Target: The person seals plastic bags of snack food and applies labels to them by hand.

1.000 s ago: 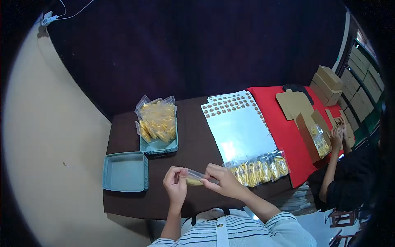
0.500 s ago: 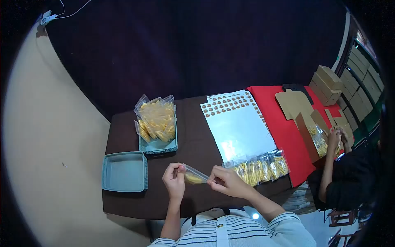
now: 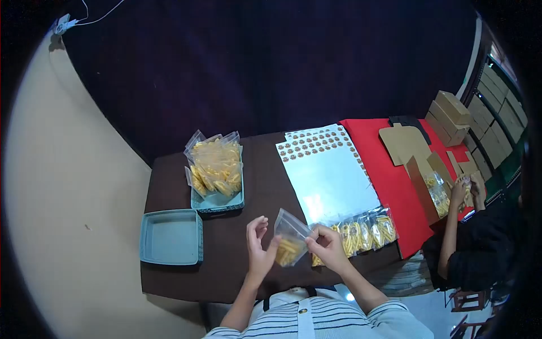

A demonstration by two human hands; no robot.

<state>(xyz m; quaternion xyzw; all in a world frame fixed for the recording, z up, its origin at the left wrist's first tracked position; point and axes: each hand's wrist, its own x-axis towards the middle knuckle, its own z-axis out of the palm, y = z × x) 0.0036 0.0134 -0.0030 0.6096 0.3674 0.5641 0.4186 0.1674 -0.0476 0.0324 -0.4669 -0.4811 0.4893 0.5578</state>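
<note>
A clear zip bag (image 3: 292,229) with yellow stick-shaped snacks in its lower part hangs above the dark tablecloth. My right hand (image 3: 329,248) pinches it by its right edge. On the other side, my left hand (image 3: 261,251) is open, fingers apart and raised, with the thumb right at the bag's left edge. A row of filled bags (image 3: 361,234) lies just beyond my right hand, along the near end of a white sheet of round stickers (image 3: 333,186).
At the left stand a blue-green basket (image 3: 200,237) with nothing in it and a second basket (image 3: 217,204) heaped with filled bags. On the red cloth (image 3: 389,175) at right, a co-worker's hands (image 3: 466,192) hold a bag beside an open cardboard box (image 3: 420,183).
My left hand has let go of the bag's top edge and moved slightly right. The bag has turned from nearly flat to hanging upright from my right hand.
</note>
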